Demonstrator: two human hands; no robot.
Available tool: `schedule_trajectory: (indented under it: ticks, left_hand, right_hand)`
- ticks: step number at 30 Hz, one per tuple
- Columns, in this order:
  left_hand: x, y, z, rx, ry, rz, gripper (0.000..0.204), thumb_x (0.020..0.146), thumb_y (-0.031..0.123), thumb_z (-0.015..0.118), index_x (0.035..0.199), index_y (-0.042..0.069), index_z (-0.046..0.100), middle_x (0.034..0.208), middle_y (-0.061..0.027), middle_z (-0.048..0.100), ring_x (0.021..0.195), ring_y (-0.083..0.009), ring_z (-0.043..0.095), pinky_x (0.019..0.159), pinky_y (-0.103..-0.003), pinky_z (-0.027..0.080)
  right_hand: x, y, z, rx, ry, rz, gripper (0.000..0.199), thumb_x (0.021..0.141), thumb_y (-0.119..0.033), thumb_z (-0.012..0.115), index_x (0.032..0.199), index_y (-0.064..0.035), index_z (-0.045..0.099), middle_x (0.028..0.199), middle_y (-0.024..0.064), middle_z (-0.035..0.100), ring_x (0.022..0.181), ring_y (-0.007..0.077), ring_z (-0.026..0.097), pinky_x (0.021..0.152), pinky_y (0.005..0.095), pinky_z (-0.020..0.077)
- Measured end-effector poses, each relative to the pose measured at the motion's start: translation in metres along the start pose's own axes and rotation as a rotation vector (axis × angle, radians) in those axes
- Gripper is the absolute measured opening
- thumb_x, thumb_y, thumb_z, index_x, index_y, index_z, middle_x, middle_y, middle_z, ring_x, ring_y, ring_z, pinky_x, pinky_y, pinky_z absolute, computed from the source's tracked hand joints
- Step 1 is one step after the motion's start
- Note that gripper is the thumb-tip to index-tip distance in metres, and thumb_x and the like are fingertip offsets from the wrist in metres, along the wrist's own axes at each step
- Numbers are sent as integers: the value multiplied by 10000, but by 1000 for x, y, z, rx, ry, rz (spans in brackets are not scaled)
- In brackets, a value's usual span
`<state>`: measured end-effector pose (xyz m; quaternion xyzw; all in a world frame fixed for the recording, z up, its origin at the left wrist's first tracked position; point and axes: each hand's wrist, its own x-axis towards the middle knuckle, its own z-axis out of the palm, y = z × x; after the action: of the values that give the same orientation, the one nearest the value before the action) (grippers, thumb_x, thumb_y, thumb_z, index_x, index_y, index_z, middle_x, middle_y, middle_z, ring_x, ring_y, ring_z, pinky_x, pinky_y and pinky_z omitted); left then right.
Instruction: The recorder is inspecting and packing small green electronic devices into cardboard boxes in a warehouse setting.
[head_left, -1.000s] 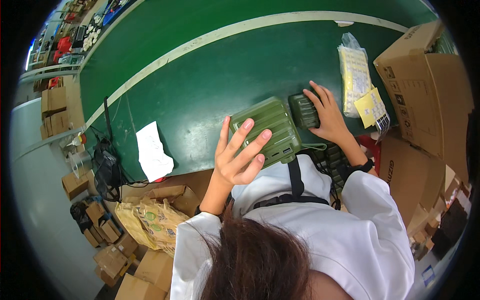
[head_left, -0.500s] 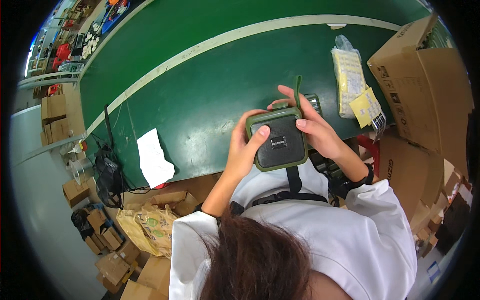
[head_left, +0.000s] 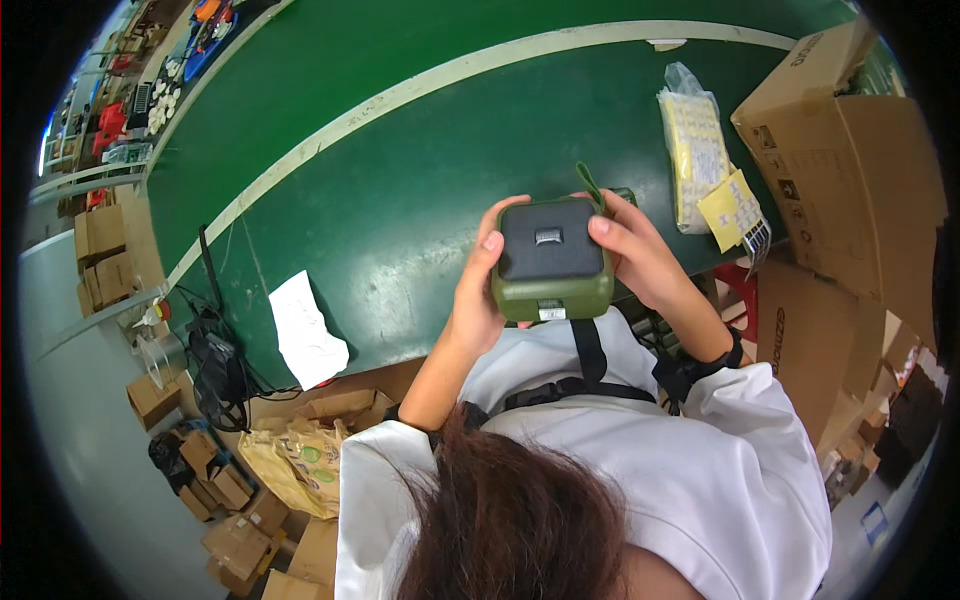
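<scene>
Between my hands is a small square portable speaker (head_left: 550,285), olive green with a dark grille on top and a green strap loop at its far right corner. It is tilted, so its near green side with small labels shows. My left hand (head_left: 482,280) grips its left side, thumb at the grille's edge. My right hand (head_left: 640,250) grips the right side, with the thumb on the grille's right edge. The fingers of both hands are partly hidden behind it. Just beyond my right hand, another green object (head_left: 625,195) is partly covered.
A green table (head_left: 420,200) spans the front. White paper (head_left: 303,330) and a black bag (head_left: 215,365) are at left. Yellow sticker sheets in plastic (head_left: 695,150), a loose yellow sheet (head_left: 735,210) and a large carton (head_left: 830,170) stand at right.
The speaker has tipped in my hands, so its near side with labels now shows. My left thumb has shifted from the grille's face to its upper left edge.
</scene>
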<state>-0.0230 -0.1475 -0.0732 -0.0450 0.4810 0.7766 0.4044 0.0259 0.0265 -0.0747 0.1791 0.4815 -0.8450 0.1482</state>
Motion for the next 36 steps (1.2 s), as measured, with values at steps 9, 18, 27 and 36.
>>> schedule_trajectory:
  ticks: [9, 18, 27, 36]
  left_hand:
    - [5, -2, -6, -16, 83, -203, 544, 831, 518, 347, 1198, 121, 400, 919, -73, 566, 638, -158, 574, 361, -234, 395]
    - [22, 6, -18, 175, -104, 105, 663, 732, 229, 549, 1312, 105, 255, 1205, -106, 394, 1122, -209, 392, 983, -314, 254]
    - [33, 7, -23, 188, -315, 208, 763, 741, 187, 547, 1371, 118, 122, 1217, -138, 374, 1134, -220, 385, 985, -341, 262]
    - [14, -8, -89, 271, 138, 136, 479, 829, 96, 512, 1277, 61, 349, 1117, -77, 478, 952, -165, 515, 800, -265, 409]
  right_hand:
    - [23, 18, -14, 196, 51, 239, 371, 823, -312, 568, 1045, -32, 467, 940, 49, 536, 870, 106, 532, 763, 268, 435]
    - [21, -17, -6, -46, -43, 31, 622, 711, -171, 630, 1251, -36, 353, 1135, 127, 494, 1035, 213, 501, 886, 326, 402]
    - [18, -22, -5, -169, -42, -6, 717, 673, -96, 685, 1272, -5, 303, 1155, 133, 485, 1059, 192, 486, 911, 311, 381]
    - [232, -87, -54, -1070, 541, -612, 647, 544, -111, 794, 1057, 1, 415, 952, 114, 572, 840, 175, 562, 745, 291, 462]
